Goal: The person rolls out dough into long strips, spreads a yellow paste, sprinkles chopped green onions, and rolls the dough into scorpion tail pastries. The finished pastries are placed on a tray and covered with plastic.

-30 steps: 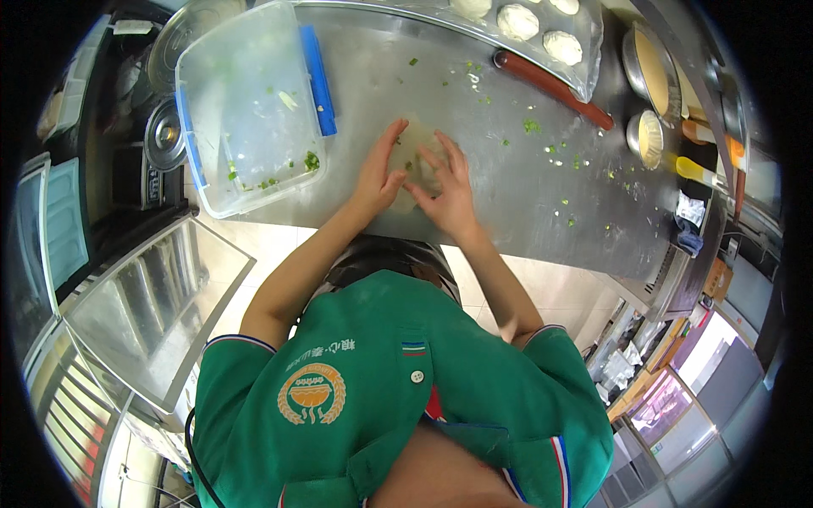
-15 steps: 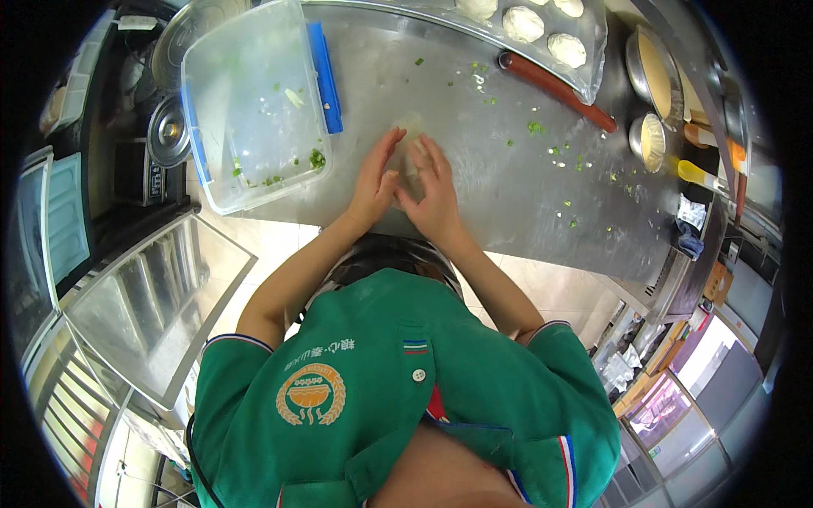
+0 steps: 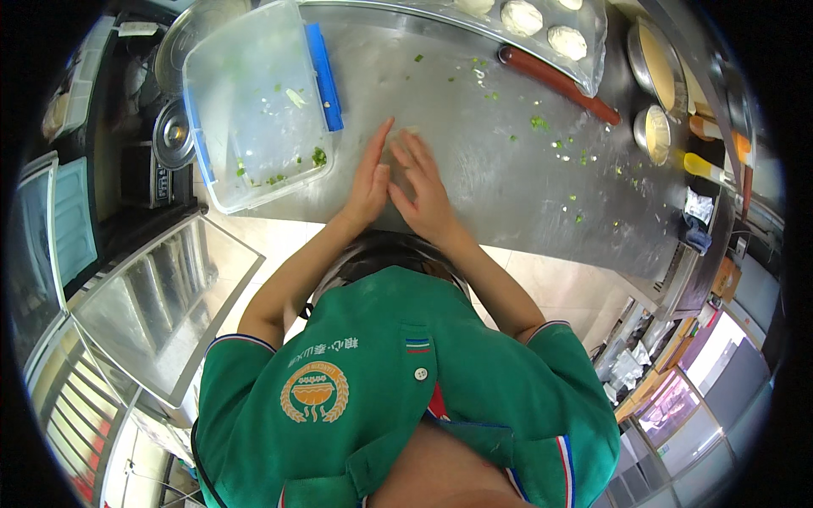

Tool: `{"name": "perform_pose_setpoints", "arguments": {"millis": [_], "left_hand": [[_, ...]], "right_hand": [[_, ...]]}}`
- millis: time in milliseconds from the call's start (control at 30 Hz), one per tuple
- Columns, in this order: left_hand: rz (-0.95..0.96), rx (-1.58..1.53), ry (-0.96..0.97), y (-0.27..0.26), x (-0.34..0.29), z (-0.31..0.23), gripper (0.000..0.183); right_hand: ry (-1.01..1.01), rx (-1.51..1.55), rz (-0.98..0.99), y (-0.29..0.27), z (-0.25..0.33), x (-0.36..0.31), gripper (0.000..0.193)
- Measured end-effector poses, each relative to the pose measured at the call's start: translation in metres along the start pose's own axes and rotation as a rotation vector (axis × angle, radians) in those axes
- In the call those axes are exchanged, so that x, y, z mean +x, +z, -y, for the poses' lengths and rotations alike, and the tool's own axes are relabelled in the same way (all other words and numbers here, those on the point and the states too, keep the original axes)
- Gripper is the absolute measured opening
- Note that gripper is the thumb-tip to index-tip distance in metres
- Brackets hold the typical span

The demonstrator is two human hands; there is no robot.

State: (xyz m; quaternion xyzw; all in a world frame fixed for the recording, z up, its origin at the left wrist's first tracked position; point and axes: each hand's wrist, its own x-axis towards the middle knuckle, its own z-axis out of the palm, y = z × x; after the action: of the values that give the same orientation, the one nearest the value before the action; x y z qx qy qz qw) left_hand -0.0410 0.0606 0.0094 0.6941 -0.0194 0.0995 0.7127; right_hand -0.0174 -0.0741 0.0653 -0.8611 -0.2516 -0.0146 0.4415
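Observation:
My left hand (image 3: 369, 179) and my right hand (image 3: 422, 188) are side by side over the near part of the steel worktable (image 3: 474, 182), palms turned toward each other and fingers stretched out. The left one stands nearly edge-on; the right one's fingers are slightly apart and a little blurred. A narrow gap runs between them. Just past the right fingertips there is a faint pale patch, too blurred to name. I see nothing gripped in either hand.
A clear plastic box (image 3: 254, 51) with blue clips and chopped-green scraps stands at left. At far right are a brown rolling pin (image 3: 559, 85), a tray with dough pieces (image 3: 567, 42), a bowl (image 3: 650, 63) and a small cup (image 3: 653, 135). Green bits litter the table.
My hands stay over the same spot. The fingers have shifted slightly, the left ones straighter and tipped away. The pale patch at the fingertips shows less.

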Motion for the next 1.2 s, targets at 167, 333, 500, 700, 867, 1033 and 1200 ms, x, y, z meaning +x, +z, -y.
{"name": "perform_pose_setpoints", "arguments": {"millis": [167,333,500,700,867,1033,1200], "left_hand": [[0.425,0.765,0.279,-0.008,0.037,-0.021,0.066],[0.827,1.076,0.317,-0.038,0.006,-0.042,0.065],[0.888,1.340,0.315,-0.057,-0.004,-0.053,0.065],[0.509,1.235,0.199,0.057,0.021,-0.061,0.077],[0.320,1.316,0.356,0.170,0.034,-0.027,0.076],[0.168,1.246,0.119,0.172,0.036,-0.009,0.077],[-0.014,1.027,-0.040,0.163,0.045,-0.001,0.030]], "right_hand": [[0.306,0.021,-0.169,-0.026,-0.043,-0.017,0.041],[0.330,-0.068,-0.163,-0.070,-0.091,-0.025,0.013],[0.254,-0.171,-0.152,-0.059,-0.119,-0.035,0.013],[0.100,-0.330,-0.296,-0.110,-0.194,-0.020,0.013],[0.122,-0.310,-0.095,-0.186,-0.211,-0.018,0.018],[0.020,-0.247,-0.083,-0.176,-0.177,-0.032,0.020],[0.356,-0.062,0.133,-0.181,-0.187,-0.042,0.022]]}}
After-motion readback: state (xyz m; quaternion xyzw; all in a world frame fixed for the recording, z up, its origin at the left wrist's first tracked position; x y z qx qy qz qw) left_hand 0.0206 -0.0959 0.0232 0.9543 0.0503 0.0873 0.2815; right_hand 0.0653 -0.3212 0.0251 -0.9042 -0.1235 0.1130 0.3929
